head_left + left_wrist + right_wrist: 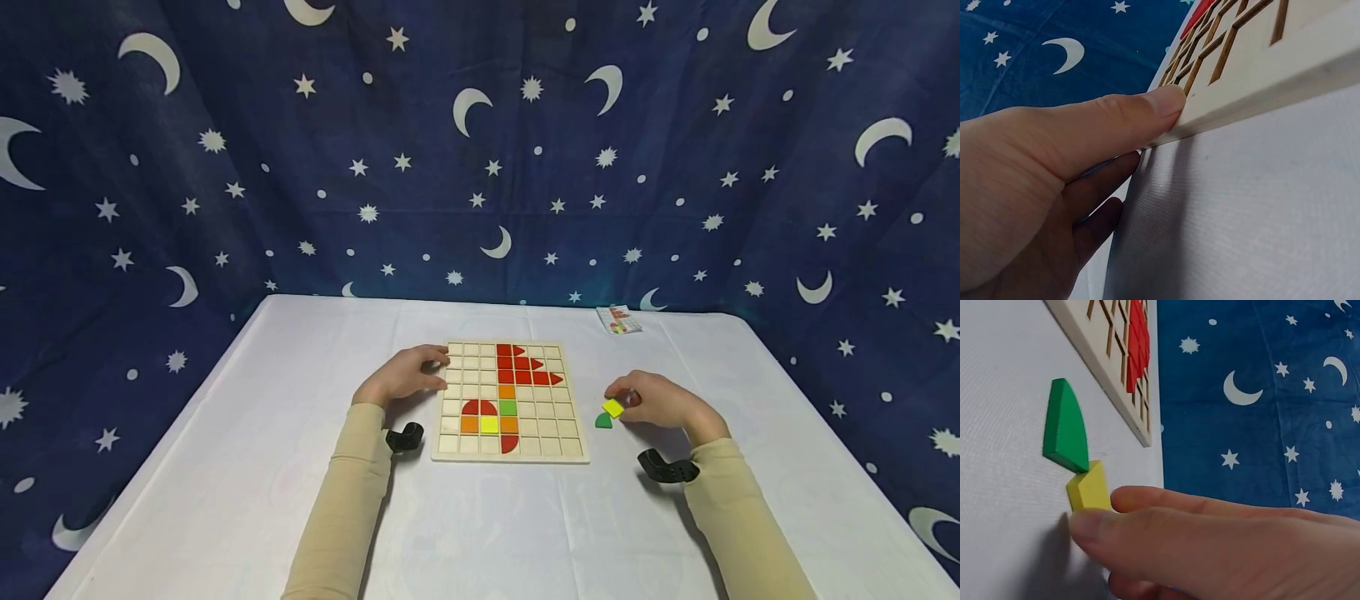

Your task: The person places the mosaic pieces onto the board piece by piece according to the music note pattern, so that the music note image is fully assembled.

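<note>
My right hand (663,398) pinches a yellow square tile (612,408) between thumb and fingers, to the right of the board. A green quarter-round tile (1065,428) lies on the cloth beside it; the two overlap at a corner in the right wrist view. At the left edge of the wooden grid board (543,429), my left hand (405,375) rests its thumb (1160,103) against the rim, the other fingers extended along the side. Red squares and triangles (517,364) fill cells at the board's top, with orange, green, yellow and red tiles (489,425) lower down.
A small printed card (619,320) showing a similar coloured pattern lies at the table's back, right of the board. White cloth covers the table (300,333). Behind and around it hangs a dark blue curtain (420,225) with moons and stars.
</note>
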Demonstrator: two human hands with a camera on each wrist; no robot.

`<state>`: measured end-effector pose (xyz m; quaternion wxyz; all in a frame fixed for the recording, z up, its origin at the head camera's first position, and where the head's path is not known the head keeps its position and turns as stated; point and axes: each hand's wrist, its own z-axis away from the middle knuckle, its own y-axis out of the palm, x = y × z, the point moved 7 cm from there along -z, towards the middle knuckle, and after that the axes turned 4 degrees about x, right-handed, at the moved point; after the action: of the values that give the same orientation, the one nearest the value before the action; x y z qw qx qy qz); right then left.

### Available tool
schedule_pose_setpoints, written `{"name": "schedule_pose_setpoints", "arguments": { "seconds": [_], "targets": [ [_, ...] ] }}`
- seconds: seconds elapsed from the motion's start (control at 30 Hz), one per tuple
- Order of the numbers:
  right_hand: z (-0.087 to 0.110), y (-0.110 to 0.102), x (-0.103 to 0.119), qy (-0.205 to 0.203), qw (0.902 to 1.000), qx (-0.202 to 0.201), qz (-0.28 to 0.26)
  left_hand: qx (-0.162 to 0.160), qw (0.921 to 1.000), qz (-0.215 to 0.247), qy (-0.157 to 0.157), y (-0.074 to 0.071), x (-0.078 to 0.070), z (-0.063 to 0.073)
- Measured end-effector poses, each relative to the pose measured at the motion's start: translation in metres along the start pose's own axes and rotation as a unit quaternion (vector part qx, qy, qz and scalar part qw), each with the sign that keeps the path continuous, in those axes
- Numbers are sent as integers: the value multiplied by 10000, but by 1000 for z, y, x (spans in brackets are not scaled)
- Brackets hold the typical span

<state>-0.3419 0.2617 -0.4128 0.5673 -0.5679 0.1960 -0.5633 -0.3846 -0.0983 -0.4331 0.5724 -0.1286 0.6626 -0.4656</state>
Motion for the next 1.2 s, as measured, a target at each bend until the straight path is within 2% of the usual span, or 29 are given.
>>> {"name": "schedule_pose_setpoints", "arguments": {
  "seconds": [0.43,0.97,1.2],
  "targets": [
    [-8,1,-12,133,9994,-292,97,-11,10000,63,-39,0,-1,1],
    [-9,1,-4,-63,9984,-500,245,-5,9999,64,-81,0,-3,1],
    [-7,-1,4,-260,9958,-804,344,7,9999,57,-84,1,-2,1]
  ]
}}
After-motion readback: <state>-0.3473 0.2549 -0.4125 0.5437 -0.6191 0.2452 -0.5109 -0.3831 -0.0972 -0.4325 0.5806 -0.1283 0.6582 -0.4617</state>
